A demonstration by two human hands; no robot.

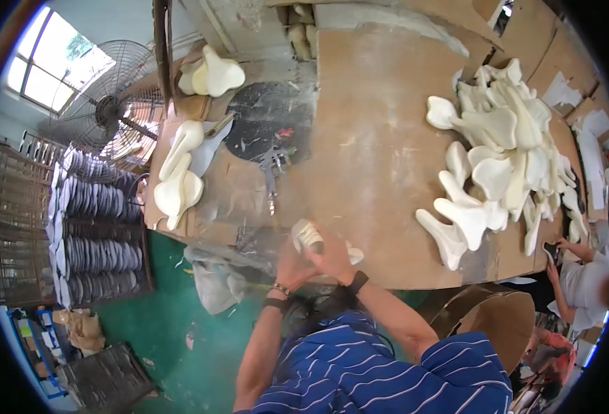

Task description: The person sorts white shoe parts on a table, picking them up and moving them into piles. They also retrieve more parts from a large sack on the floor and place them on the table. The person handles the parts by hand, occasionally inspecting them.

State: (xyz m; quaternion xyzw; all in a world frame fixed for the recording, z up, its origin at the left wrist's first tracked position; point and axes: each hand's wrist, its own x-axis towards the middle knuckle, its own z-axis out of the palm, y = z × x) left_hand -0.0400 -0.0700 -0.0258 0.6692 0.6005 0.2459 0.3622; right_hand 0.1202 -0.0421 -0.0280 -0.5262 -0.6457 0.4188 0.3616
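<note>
Fingers of both hands (318, 262) clamp cream piece (309, 236) | at table edge (387, 284) | bare board beyond

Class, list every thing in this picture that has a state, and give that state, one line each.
Cream moulded piece: held up at the table edge by both hands.
Left hand: closed on the piece.
Right hand: closed on the piece.
Pile of cream pieces: heaped loosely on the table.
Spray gun: lying unheld.
Fan: upright; spinning cannot be told.
</note>
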